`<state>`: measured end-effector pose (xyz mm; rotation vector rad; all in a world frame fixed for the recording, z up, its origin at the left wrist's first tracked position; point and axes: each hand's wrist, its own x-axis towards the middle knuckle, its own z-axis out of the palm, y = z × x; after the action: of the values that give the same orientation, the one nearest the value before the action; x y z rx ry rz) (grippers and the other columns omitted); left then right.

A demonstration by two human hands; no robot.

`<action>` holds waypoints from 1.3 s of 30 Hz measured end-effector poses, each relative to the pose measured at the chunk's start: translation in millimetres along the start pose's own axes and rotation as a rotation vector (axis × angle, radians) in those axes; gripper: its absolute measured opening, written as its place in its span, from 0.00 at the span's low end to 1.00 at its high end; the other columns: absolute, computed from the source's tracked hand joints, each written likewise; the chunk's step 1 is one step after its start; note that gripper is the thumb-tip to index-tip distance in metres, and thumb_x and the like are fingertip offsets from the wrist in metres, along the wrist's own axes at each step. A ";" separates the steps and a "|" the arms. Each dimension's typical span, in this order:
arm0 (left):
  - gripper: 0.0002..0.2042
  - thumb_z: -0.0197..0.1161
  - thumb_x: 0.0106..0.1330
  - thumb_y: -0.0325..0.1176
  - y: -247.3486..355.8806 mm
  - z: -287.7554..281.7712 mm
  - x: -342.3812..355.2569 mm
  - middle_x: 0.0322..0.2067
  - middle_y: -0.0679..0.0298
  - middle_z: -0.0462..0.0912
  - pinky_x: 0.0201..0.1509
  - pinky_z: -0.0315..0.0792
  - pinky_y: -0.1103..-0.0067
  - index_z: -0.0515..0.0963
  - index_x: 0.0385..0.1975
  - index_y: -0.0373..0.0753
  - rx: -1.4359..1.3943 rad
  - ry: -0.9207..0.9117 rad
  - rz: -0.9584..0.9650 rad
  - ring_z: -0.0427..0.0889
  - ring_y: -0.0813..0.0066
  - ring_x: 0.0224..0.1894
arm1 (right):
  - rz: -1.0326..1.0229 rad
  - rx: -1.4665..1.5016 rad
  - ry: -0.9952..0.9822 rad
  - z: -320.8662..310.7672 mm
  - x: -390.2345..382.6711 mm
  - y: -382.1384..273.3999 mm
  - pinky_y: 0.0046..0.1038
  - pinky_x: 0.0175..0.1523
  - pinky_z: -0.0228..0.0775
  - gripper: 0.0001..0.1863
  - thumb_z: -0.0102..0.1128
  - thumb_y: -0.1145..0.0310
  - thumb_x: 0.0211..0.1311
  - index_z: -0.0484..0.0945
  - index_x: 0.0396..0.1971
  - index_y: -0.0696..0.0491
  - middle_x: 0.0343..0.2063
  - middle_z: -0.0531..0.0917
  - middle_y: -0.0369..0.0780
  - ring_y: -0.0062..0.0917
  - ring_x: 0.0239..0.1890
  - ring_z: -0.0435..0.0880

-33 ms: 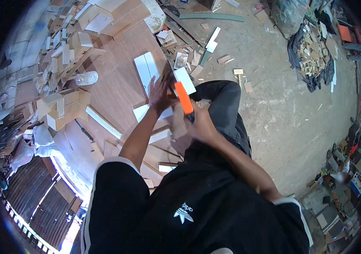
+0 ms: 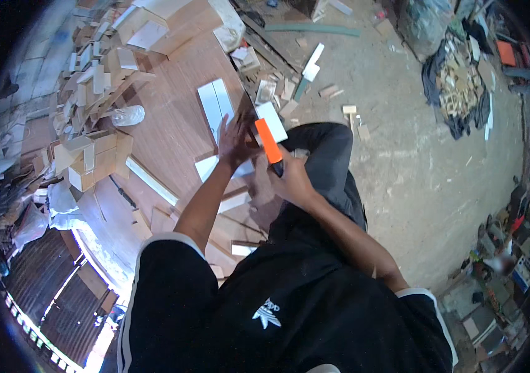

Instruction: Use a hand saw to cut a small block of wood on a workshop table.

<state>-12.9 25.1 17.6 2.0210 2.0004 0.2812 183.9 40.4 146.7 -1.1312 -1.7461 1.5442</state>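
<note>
My right hand is closed round the dark end of an orange-and-black hand tool; its exact kind does not show. The orange part points up and left, across the lower edge of a white board. Just left of it, my left hand has its fingers stretched out and apart over white pieces on the brown work surface. A grooved white panel lies at its fingertips, and another white piece shows below the wrist. What lies under the palm is hidden.
At the left stand wooden box shapes and a clear plastic bottle. A long white strip lies nearer. Wood offcuts, a mallet and a dark sack of scraps are on the floor right. My bent knee borders the work.
My right hand and the orange tool have shifted very slightly up and left. The left hand stays in nearly the same place.
</note>
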 end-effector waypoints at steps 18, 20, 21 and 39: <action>0.45 0.71 0.39 0.59 0.9 -2.2 -10.7 0.63 0.63 0.68 0.73 0.42 0.58 0.68 0.60 0.43 0.113 0.108 0.084 0.63 0.66 0.66 | 0.255 -0.007 -0.247 -19.6 90.8 -63.6 0.28 0.20 0.68 0.15 0.58 0.66 0.60 0.68 0.41 0.59 0.19 0.76 0.41 0.23 0.16 0.75; 0.46 0.71 0.37 0.60 5.3 -4.8 -7.9 0.63 0.63 0.68 0.73 0.43 0.58 0.68 0.60 0.43 0.125 0.091 0.058 0.63 0.66 0.66 | 0.274 0.073 -0.323 -13.6 96.3 -59.0 0.21 0.16 0.65 0.14 0.57 0.66 0.60 0.66 0.39 0.59 0.19 0.75 0.38 0.18 0.14 0.72; 0.48 0.71 0.36 0.60 6.1 -6.3 -4.8 0.63 0.63 0.67 0.73 0.43 0.58 0.67 0.61 0.44 0.136 0.077 0.038 0.63 0.65 0.66 | 0.278 0.075 -0.324 -11.7 95.2 -56.8 0.21 0.16 0.65 0.14 0.57 0.66 0.60 0.66 0.39 0.59 0.19 0.75 0.38 0.18 0.14 0.72; 0.35 0.68 0.47 0.39 4.5 -5.1 -7.9 0.65 0.63 0.65 0.71 0.49 0.56 0.67 0.59 0.39 -0.074 0.256 0.072 0.66 0.68 0.65 | 0.231 0.005 -0.295 -9.3 -48.4 -112.7 0.46 0.33 0.70 0.23 0.57 0.78 0.55 0.59 0.49 0.62 0.25 0.77 0.57 0.56 0.30 0.79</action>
<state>-10.6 17.6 24.4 2.1032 2.0284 0.6491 189.6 5.0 264.3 -1.1850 -1.8472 1.9362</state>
